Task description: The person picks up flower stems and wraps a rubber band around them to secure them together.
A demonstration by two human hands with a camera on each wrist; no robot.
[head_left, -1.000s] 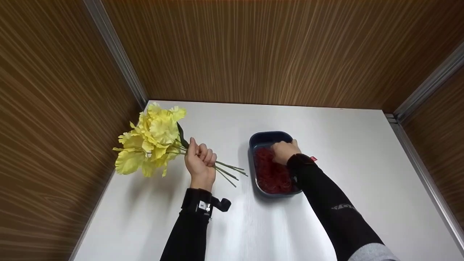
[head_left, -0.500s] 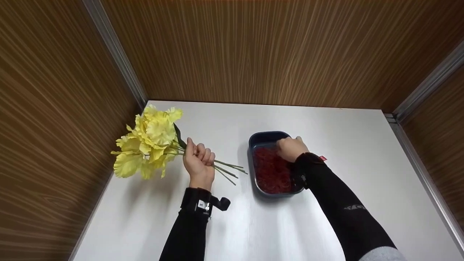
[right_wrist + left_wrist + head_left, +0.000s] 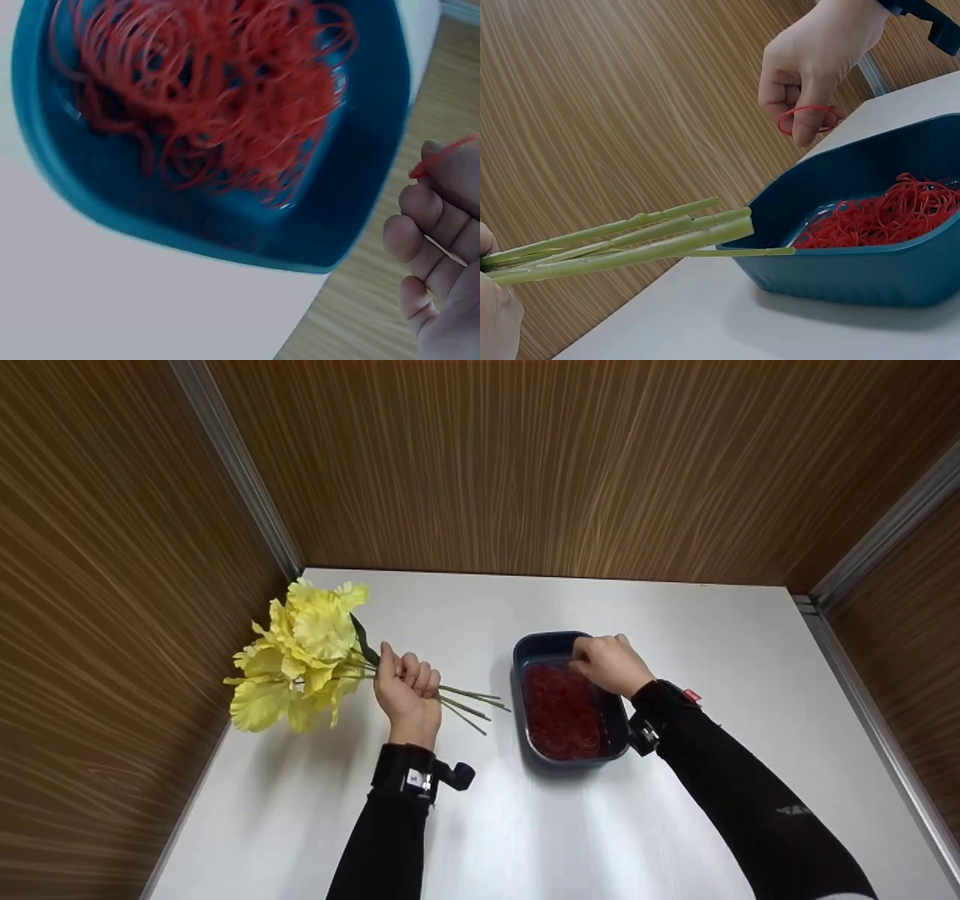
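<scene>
My left hand (image 3: 406,690) grips the green stems (image 3: 469,703) of a bunch of yellow artificial flowers (image 3: 300,656), held a little above the white table (image 3: 480,817). The stem ends (image 3: 667,236) point toward a dark blue tray (image 3: 551,646) holding a heap of red rubber bands (image 3: 561,712). My right hand (image 3: 609,662) hovers over the tray's far end. It pinches a single red rubber band (image 3: 808,118), lifted free of the heap. In the right wrist view the band (image 3: 444,157) shows beside curled fingers (image 3: 427,240).
Wood-grain walls (image 3: 525,465) close the table in at the back and both sides. Metal corner strips (image 3: 240,472) run down to the table's back corners. Bare tabletop lies in front of the tray and to its right.
My right hand has risen out of the heap of bands and drawn back to the right with one band pinched. The left hand and flowers drifted slightly left.
</scene>
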